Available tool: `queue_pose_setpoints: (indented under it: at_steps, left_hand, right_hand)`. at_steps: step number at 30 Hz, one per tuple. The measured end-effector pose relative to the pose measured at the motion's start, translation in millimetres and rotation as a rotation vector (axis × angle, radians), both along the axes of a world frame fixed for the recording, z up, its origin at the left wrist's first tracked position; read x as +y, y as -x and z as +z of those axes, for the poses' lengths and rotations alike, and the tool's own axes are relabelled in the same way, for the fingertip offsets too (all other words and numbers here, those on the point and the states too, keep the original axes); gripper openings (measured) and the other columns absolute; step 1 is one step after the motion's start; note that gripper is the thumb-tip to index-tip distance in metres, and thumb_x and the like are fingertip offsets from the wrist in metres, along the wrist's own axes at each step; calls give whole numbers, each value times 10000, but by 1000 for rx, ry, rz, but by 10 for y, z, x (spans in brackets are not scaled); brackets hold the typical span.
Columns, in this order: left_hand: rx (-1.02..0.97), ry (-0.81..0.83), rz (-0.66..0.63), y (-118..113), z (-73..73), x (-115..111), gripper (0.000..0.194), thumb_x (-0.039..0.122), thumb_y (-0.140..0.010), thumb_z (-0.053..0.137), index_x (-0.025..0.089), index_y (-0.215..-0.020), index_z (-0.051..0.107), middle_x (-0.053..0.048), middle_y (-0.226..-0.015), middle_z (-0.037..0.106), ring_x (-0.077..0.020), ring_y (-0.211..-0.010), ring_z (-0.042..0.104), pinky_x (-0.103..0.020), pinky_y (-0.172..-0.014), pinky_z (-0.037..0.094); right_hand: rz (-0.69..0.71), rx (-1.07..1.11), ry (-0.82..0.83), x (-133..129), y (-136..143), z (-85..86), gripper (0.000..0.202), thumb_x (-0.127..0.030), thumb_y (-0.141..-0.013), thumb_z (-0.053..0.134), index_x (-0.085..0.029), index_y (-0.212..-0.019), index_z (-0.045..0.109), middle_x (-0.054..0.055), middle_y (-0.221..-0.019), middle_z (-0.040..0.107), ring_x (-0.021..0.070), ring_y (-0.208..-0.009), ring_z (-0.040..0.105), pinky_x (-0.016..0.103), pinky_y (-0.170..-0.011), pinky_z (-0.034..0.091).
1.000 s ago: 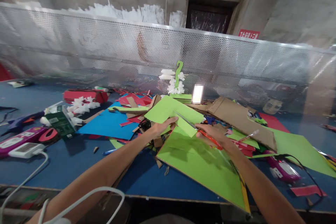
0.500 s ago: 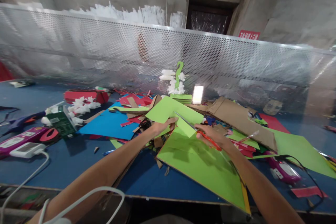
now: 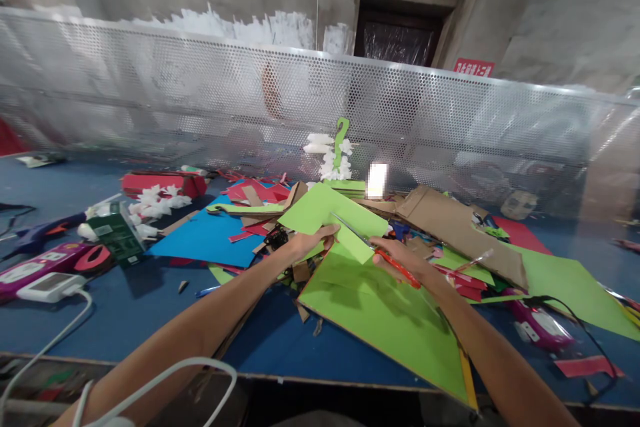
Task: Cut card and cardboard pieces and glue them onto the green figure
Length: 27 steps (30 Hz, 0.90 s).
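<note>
My left hand (image 3: 316,240) pinches the lower edge of a light green paper sheet (image 3: 320,203), which is held up over the clutter. My right hand (image 3: 395,257) is closed on the red handles of a pair of scissors (image 3: 397,265). The scissor blades point up and left and lie across the green sheet, close to my left fingertips. Below both hands a larger green board (image 3: 380,320) lies tilted towards the table's front edge.
Blue paper (image 3: 210,233) and red scraps lie left of centre. A green box (image 3: 117,230) and a purple device (image 3: 45,263) are further left. Brown cardboard (image 3: 460,233) leans at the right. Behind stands a perforated metal screen (image 3: 200,93). A white cable crosses my left forearm.
</note>
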State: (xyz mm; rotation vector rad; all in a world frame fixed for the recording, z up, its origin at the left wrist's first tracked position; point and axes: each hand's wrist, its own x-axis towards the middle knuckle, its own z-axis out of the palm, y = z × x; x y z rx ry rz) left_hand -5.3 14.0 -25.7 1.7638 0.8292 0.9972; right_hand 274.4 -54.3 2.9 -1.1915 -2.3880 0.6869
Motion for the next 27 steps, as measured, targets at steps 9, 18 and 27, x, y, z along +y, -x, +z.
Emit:
queue_pose_setpoints:
  at_steps: [9, 18, 27]
  left_hand:
    - [-33, 32, 8, -5, 36, -19, 531, 530, -893, 611, 204, -479, 549, 4, -466, 542, -133, -485, 488, -307, -668, 432]
    - [-43, -11, 23, -30, 103, -73, 555, 548, -888, 627, 211, -462, 514, 2, -446, 521, -128, -470, 464, -312, -656, 423]
    - [-50, -87, 118, -24, 245, -153, 642, 638, -925, 528, 226, -438, 457, 5, -447, 470, -131, -485, 457, -314, -640, 423]
  right_hand:
    - [-18, 70, 43, 5, 41, -54, 661, -842, -916, 448, -192, -918, 566, 5, -709, 560, 149, -565, 483, 269, -490, 384]
    - [-59, 130, 111, -12, 77, -9, 616, -819, -877, 550, -203, -904, 549, -4, -696, 543, 141, -523, 485, 262, -424, 386]
    - [-5, 384, 347, -130, -36, 153, 668, -812, -864, 579, -199, -1129, 565, -43, -705, 557, 74, -414, 461, 205, -372, 407]
